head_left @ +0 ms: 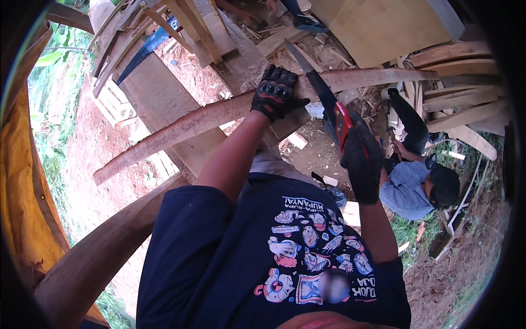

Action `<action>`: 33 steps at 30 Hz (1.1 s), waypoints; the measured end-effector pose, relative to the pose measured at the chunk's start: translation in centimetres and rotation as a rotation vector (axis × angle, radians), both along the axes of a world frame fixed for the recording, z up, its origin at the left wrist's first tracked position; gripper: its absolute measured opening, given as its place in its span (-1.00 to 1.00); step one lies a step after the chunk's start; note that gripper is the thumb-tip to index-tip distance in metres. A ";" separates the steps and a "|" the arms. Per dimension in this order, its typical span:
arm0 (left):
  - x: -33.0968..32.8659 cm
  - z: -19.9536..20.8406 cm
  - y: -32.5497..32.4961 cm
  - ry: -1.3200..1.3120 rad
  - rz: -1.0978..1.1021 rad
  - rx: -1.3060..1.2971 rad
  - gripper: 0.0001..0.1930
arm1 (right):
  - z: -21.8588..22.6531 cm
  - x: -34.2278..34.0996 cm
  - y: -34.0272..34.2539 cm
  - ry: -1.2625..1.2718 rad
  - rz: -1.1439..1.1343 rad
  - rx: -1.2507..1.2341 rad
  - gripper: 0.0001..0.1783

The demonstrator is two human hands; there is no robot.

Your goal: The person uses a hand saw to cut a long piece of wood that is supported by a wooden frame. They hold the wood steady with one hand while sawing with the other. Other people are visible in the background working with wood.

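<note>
As I look down past my navy T-shirt with its pink and white printed figures, my right hand, in a dark glove, is clenched around the red handle of a saw. Its long dark blade narrows toward the tip and slants up and leftward across the plank; I cannot tell whether the teeth touch the wood. My left hand, in a black glove with hard knuckle guards and red trim, lies palm down over the plank, thumb out to the side; I cannot tell whether its fingers are gripping. The plank is long and narrow, with a pale brown face and a rough, reddish edge, and looks bowed in this view. It lies crosswise on a rough desk of wide boards, one end jutting well out to my left. Beyond it, a blue saw rests near a wooden frame. To my right a co-worker in a grey top and dark cap crouches near stacked lumber, and farther ahead leans a broad pale sheet of wood.
</note>
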State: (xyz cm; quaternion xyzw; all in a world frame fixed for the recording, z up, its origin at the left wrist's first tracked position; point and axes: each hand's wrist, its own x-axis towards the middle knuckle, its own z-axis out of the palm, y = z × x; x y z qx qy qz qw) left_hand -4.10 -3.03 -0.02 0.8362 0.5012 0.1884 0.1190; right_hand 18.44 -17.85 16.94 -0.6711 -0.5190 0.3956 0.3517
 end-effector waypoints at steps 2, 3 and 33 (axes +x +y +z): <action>-0.1 0.2 -0.1 0.004 -0.002 -0.009 -0.16 | -2.4 -0.8 2.6 0.042 0.000 0.086 -0.54; -0.1 0.2 -0.1 0.003 -0.009 -0.015 -0.17 | -3.4 -1.0 3.4 0.005 0.022 0.141 -0.54; 0.1 0.1 -0.1 0.061 -0.002 0.072 -0.27 | 7.0 1.9 -11.3 -0.625 0.176 0.239 -0.91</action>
